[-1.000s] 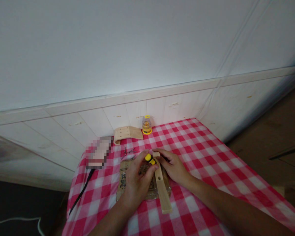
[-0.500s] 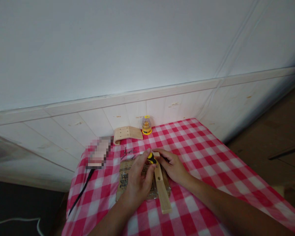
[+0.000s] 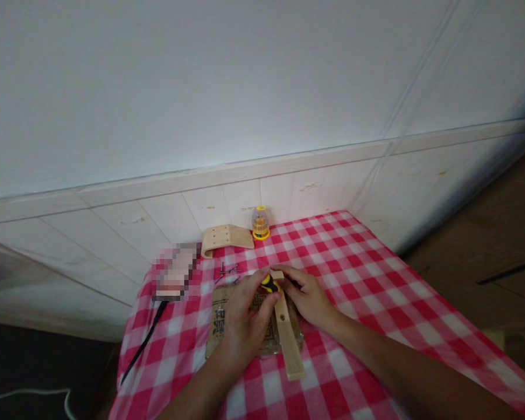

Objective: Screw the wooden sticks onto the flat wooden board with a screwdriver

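Between the thumb and fingers of my left hand (image 3: 244, 312) is a small yellow-and-black screwdriver (image 3: 269, 284), its tip over the wooden bar and hidden from sight. My right hand (image 3: 310, 296) is wrapped around the far end of that pale wooden bar (image 3: 292, 351), steadying it from the right side. The bar has a dark round hole in its middle, and its near end points toward me. Beneath the bar and my left hand lies a flat brown package (image 3: 219, 329) with dark printing, in clear plastic.
Several dark screws (image 3: 228, 270) lie just beyond the package. Against the wall stand a bent wooden piece with holes (image 3: 230, 235) and a clear-and-yellow screwdriver bit case (image 3: 261, 224). A blurred-out object (image 3: 177, 274) with a black strap (image 3: 144, 344) lies left on the checked tablecloth (image 3: 345, 361).
The screwdriver's handle has turned and tilted slightly, and my left fingers have shifted a little around it. My right hand and the wooden bar stay nearly in place.
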### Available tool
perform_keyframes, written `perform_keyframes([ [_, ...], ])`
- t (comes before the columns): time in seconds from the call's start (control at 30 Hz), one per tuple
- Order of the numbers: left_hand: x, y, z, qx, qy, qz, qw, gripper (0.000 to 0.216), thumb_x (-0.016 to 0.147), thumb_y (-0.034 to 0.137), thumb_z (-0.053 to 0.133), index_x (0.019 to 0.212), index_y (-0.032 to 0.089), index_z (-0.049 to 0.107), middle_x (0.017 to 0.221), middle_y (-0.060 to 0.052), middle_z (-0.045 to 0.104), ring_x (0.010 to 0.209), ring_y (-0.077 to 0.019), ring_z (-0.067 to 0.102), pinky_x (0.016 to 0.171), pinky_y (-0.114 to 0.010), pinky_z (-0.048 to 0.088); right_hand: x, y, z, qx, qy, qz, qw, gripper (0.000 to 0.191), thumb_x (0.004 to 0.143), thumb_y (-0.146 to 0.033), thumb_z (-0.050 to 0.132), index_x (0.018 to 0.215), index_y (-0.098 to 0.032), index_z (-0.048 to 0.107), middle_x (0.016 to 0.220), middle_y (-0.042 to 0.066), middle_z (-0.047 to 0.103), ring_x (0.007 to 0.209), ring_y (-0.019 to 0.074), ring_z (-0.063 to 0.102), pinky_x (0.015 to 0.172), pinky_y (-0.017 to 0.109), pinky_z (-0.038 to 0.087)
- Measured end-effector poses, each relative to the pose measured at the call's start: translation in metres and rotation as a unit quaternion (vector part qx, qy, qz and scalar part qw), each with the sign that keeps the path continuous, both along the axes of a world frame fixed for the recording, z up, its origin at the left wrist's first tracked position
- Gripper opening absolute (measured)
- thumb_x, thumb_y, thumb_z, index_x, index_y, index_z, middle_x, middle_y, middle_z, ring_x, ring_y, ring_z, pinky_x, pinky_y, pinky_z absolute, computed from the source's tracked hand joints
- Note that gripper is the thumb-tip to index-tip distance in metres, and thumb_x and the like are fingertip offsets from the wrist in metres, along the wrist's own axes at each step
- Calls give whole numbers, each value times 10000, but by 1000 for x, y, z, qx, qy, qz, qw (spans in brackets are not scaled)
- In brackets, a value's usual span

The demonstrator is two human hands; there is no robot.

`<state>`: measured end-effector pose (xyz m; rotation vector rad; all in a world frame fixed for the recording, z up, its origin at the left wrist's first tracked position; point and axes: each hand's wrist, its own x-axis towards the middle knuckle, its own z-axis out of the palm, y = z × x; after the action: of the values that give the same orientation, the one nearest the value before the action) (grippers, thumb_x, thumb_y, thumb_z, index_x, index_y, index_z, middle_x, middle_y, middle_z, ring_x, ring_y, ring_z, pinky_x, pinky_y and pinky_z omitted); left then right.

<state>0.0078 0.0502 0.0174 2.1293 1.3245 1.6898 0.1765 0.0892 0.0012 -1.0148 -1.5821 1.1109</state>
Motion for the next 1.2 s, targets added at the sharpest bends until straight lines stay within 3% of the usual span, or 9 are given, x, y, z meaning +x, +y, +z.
perform_keyframes([
  [0.2,0,0,-8,0,-10,-7,1000,428,960,210,653,1379,246,575,1136,-61,781,969,-199,770,843,-318,633,2,0,-4,-4,-8,0,1000,291,977,-321,586,1206,-244,749,1198,83,786,1103,258,740,978,439,570],
  [0.53,-2,-4,-14,-85,-22,-11,996,464,970,287,630,1423,251,536,1273,-96,720,1106,-236,722,961,-390,594,1,2,-4,2,-18,11,1000,304,994,-331,565,1225,-229,734,1189,91,785,1086,265,741,960,440,567],
  [0.77,4,0,-13,-122,-89,-24,988,524,970,309,624,1474,256,489,1264,-108,696,1012,-216,718,862,-361,611,0,8,-5,25,-21,32,999,344,1002,-322,534,1286,-223,703,1243,91,765,1114,260,723,969,432,555],
  [0.9,6,-7,-12,-140,-125,-44,981,564,974,293,621,1509,260,447,1235,-106,691,959,-203,716,823,-349,614,1,8,-7,31,-28,48,998,330,987,-298,547,1253,-208,722,1191,100,779,1033,259,737,909,422,572],
  [1.03,5,-16,-6,-144,-119,-39,982,547,960,286,634,1483,246,476,1226,-111,701,975,-212,725,825,-351,614,1,6,-10,43,-33,63,997,295,964,-250,575,1202,-201,741,1062,86,799,975,253,742,876,402,576],
  [1.2,4,-18,2,-128,-85,-38,987,546,951,273,625,1478,249,485,1238,-102,707,998,-207,725,816,-330,611,1,5,-10,73,-53,71,993,280,966,-243,583,1191,-205,746,1070,87,799,956,242,742,840,372,583],
])
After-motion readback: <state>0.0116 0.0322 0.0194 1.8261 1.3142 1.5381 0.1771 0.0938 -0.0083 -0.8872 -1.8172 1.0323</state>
